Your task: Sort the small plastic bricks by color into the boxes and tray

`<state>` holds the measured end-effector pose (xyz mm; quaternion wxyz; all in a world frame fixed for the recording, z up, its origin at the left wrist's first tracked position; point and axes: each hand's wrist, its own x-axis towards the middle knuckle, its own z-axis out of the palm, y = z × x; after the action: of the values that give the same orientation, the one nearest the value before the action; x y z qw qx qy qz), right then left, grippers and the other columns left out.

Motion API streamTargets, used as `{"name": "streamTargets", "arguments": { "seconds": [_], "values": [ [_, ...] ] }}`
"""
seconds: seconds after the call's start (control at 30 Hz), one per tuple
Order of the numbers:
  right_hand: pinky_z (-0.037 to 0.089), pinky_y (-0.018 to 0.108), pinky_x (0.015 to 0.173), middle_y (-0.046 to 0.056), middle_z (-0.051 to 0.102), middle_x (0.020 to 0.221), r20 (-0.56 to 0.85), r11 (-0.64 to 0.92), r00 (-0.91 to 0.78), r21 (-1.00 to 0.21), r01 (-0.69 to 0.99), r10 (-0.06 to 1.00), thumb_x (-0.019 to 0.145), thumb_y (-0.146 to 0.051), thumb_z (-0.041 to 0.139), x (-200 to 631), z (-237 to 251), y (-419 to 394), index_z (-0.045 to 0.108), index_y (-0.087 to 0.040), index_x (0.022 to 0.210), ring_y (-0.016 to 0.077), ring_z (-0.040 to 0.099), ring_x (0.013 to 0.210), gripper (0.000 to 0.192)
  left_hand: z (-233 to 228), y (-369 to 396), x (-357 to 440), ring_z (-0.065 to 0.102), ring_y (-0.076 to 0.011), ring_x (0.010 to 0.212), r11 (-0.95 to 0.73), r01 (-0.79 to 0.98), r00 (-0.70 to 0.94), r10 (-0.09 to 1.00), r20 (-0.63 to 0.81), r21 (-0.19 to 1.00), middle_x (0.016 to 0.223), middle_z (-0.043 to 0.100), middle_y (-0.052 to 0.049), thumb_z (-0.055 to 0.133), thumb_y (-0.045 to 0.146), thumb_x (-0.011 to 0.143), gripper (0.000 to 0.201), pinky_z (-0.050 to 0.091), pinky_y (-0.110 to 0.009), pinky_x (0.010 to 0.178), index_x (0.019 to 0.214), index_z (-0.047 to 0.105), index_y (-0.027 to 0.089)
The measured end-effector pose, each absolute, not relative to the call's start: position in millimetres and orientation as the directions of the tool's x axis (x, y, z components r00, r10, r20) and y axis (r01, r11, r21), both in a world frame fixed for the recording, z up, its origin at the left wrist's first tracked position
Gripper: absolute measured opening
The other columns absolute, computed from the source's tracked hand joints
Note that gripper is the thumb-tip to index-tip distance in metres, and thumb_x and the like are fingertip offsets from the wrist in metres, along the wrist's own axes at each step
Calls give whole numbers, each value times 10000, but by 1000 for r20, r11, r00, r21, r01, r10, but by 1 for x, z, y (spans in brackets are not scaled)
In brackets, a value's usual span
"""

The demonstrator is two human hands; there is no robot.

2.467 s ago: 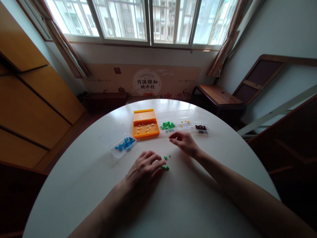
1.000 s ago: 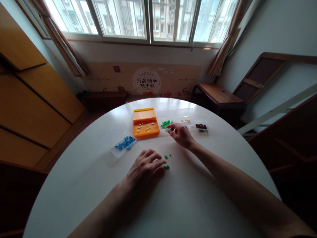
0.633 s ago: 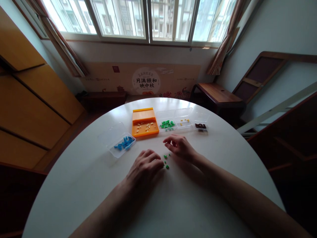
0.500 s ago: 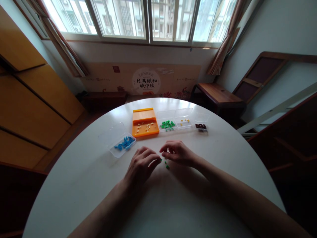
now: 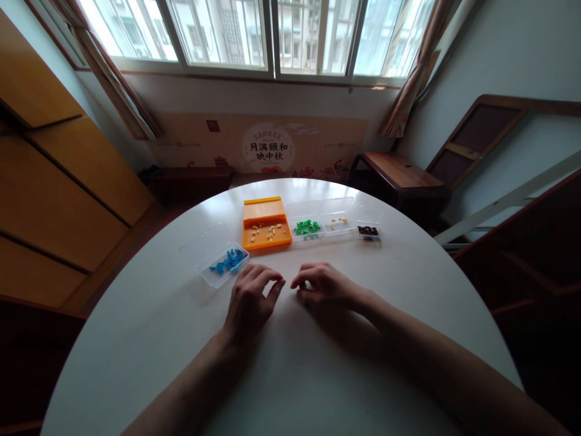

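My left hand (image 5: 251, 298) rests on the round white table (image 5: 318, 375), thumb and forefinger pinched together; whether anything is between them is too small to tell. My right hand (image 5: 323, 284) lies a short way to its right, fingers curled down over the loose small green pieces (image 5: 304, 286), of which only a speck shows at the fingertips. The fingertips of the two hands point at each other, a small gap between them. Beyond them stands a clear box of green pieces (image 5: 307, 227).
An orange tray (image 5: 267, 227) with pale pieces, a clear box of blue pieces (image 5: 226, 263), one with yellow pieces (image 5: 338, 224) and one with dark red pieces (image 5: 368, 231) line the far side. A wooden bench (image 5: 399, 175) stands past the table edge.
My right hand reached to the green box, then came back toward me and settled over the loose green pieces. My left hand lifted off them, shifted left and pinched its fingers.
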<state>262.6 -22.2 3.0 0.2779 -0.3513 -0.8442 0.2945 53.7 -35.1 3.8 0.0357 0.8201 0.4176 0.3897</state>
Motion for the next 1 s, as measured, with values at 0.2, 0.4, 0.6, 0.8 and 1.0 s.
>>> {"name": "streamTargets", "arguments": {
  "seconds": [0.2, 0.4, 0.6, 0.8, 1.0],
  "values": [
    [426, 204, 667, 11, 605, 807, 191, 572, -617, -644, 508, 763, 757, -105, 653, 264, 13, -24, 716, -178, 807, 96, 558, 655, 108, 3, -35, 54, 553, -180, 781, -646, 660, 361, 721, 592, 384, 775, 632, -34, 559, 231, 876, 131, 460, -322, 740, 766, 613, 184],
    [417, 226, 654, 27, 615, 833, 186, 593, -619, -583, 556, 763, 794, -98, 611, 260, 15, -25, 693, -172, 801, 104, 542, 641, 110, 3, -35, 53, 548, -183, 780, -657, 646, 372, 715, 593, 388, 771, 629, -32, 562, 229, 874, 129, 458, -330, 742, 763, 610, 182],
    [433, 229, 663, 27, 609, 821, 315, 572, -518, -673, 470, 796, 832, -166, 615, 263, 11, 0, 685, -158, 816, 99, 531, 654, 72, 3, -36, 53, 549, -184, 793, -641, 654, 358, 729, 583, 400, 784, 625, -32, 560, 219, 879, 123, 455, -327, 749, 771, 609, 183],
    [435, 254, 627, 48, 660, 816, 389, 341, -10, -796, 500, 921, 813, -238, 610, 274, 10, 56, 710, -138, 884, 105, 495, 603, 158, -1, -35, 50, 547, -184, 797, -680, 637, 443, 708, 551, 363, 788, 638, -29, 573, 205, 871, 108, 453, -325, 750, 772, 609, 186],
    [443, 255, 589, 49, 677, 797, 344, 285, 28, -819, 498, 938, 783, -271, 602, 290, 2, 57, 717, -135, 939, 103, 491, 561, 237, -2, -37, 52, 544, -200, 922, -741, 602, 591, 665, 457, 299, 978, 660, -53, 553, 186, 878, 172, 446, -359, 840, 1023, 642, 212]
  ]
}}
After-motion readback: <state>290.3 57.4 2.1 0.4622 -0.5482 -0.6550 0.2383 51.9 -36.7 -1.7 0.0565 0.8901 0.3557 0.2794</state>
